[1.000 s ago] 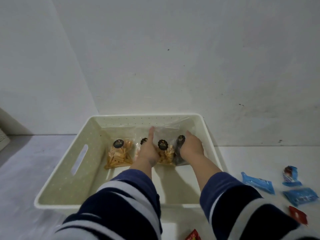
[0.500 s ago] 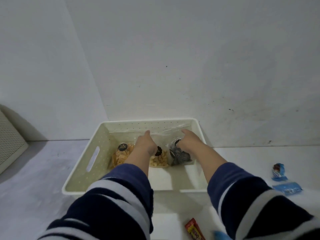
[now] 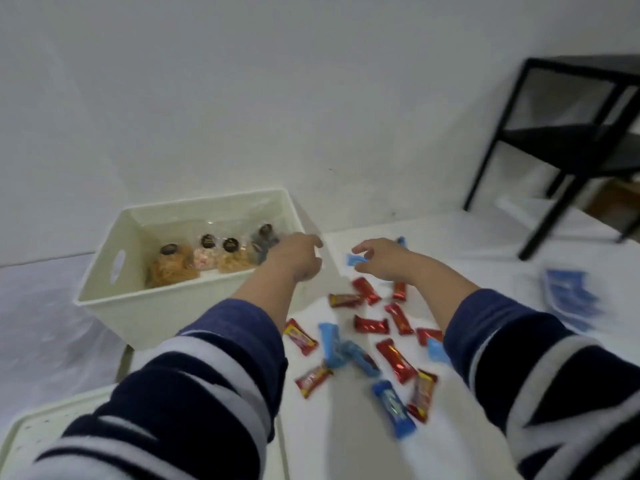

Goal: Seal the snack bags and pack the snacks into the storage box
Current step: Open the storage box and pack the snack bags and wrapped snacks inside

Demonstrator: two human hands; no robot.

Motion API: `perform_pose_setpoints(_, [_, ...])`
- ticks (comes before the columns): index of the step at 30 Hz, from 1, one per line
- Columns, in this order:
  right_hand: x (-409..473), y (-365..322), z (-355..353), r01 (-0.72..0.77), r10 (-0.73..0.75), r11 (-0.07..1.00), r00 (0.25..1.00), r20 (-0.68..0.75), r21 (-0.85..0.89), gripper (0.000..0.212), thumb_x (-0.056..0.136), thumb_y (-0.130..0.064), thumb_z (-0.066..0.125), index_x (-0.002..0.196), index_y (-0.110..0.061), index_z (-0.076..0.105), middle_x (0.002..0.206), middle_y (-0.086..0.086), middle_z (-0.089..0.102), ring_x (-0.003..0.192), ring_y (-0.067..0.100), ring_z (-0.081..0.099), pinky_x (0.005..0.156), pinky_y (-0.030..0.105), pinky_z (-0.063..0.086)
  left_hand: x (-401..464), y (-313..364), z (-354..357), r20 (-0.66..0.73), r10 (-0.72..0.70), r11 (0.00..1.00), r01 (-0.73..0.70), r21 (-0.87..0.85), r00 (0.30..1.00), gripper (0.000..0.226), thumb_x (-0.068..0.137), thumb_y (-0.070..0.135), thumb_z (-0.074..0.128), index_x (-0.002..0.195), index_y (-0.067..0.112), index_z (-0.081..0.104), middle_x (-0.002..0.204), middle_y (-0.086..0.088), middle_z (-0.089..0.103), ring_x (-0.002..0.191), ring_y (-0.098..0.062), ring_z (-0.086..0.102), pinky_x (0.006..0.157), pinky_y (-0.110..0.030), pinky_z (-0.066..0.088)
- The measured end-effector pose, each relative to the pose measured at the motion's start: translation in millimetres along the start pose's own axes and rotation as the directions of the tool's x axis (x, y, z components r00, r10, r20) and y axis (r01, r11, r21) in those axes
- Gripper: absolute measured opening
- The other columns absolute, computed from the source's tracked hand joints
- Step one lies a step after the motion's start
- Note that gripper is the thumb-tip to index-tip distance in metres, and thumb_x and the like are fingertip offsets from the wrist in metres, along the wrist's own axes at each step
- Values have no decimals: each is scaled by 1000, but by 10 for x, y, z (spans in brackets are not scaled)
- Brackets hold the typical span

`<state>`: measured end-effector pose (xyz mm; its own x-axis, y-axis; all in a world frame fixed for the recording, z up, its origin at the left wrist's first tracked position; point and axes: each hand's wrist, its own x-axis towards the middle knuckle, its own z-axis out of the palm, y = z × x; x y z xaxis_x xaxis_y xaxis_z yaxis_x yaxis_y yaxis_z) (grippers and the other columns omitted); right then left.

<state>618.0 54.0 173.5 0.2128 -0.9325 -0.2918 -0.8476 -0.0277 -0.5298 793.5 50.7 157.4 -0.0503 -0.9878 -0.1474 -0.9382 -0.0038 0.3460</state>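
Cream rectangular plastic storage box [image 3: 114, 303] sits at far left of white counter [image 3: 485, 251], against wall. Four clear snack bags with round black stickers [image 3: 211, 258] stand in row along box's far side. Left hand [image 3: 298, 258] hovers over box's right rim, fingers loosely curled, holding nothing. Right hand [image 3: 384, 259] spread loose just above counter, fingertips near small blue wrapped snack [image 3: 356, 260]; grip unclear. Red and blue wrapped snack bars [image 3: 394, 355] scattered across counter centre. Black metal shelf frame [image 3: 568, 140] at far right corner.
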Motion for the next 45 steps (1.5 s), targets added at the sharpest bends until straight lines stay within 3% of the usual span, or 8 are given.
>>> perform_pose_setpoints(3, [-402,642,-101,-114,114,992,993,2,-51,44,93,-26,57,136,-18,51,138,7,50,116,25,54,92,25,40,-110,468,287,34,102,995,-101,-6,994,43,92,27,52,135,24,48,140,-7,48,128,-27,45,107,-38,38])
perform_pose_setpoints(7, [-885,1474,-290,-271,271,963,962,-32,-1,45,93,-23,59,136,-15,51,147,8,42,134,23,42,110,28,32,-270,1049,677,122,159,987,-153,-56,980,43,93,25,50,135,23,48,142,-6,47,128,-25,46,106,-35,38])
perform_pose_setpoints(16, [-1507,2953,-900,-421,432,902,891,-143,99,46,94,-23,56,139,-15,47,147,8,42,123,22,48,95,27,39,-421,2175,1499,232,195,971,-154,-181,953,40,95,22,52,134,20,49,140,-7,48,121,-24,52,97,-27,42])
perform_pose_setpoints(26, [-1087,4396,-1369,-334,401,886,901,-168,323,44,93,-16,54,137,-16,50,143,14,46,126,29,49,100,32,41,21,3393,2386,283,183,960,-109,-257,942,37,93,20,57,130,27,57,138,-2,52,119,-20,54,90,-20,41])
perform_pose_setpoints(29, [-864,4703,-1414,-321,425,847,888,-176,425,44,94,-14,52,138,-19,50,138,12,51,121,28,52,101,33,43,137,3477,2618,313,141,973,-73,-220,939,47,94,24,56,139,33,45,147,-5,41,127,-21,48,104,-29,41])
perform_pose_setpoints(32, [-632,4894,-1398,-304,453,769,880,-143,562,46,95,-15,51,140,-24,48,114,9,55,99,21,51,90,31,46,185,3494,2754,335,153,987,-161,-5,930,54,95,31,53,145,36,35,149,-5,34,130,-23,44,107,-35,37])
perform_pose_setpoints(38, [-268,5007,-1370,-278,513,453,858,7,847,51,91,9,49,134,-17,54,117,4,56,99,28,60,86,43,54,279,3524,2811,297,86,984,-129,126,951,54,95,47,46,145,45,26,140,0,40,121,-23,49,94,-40,47])
perform_pose_setpoints(45, [-331,5132,-1806,-235,548,449,834,-58,862,49,93,13,42,131,-13,57,114,4,55,84,22,58,77,37,51,397,3732,2979,282,-79,996,88,-20,956,61,98,45,37,151,35,7,142,-12,43,122,-30,50,96,-43,45])
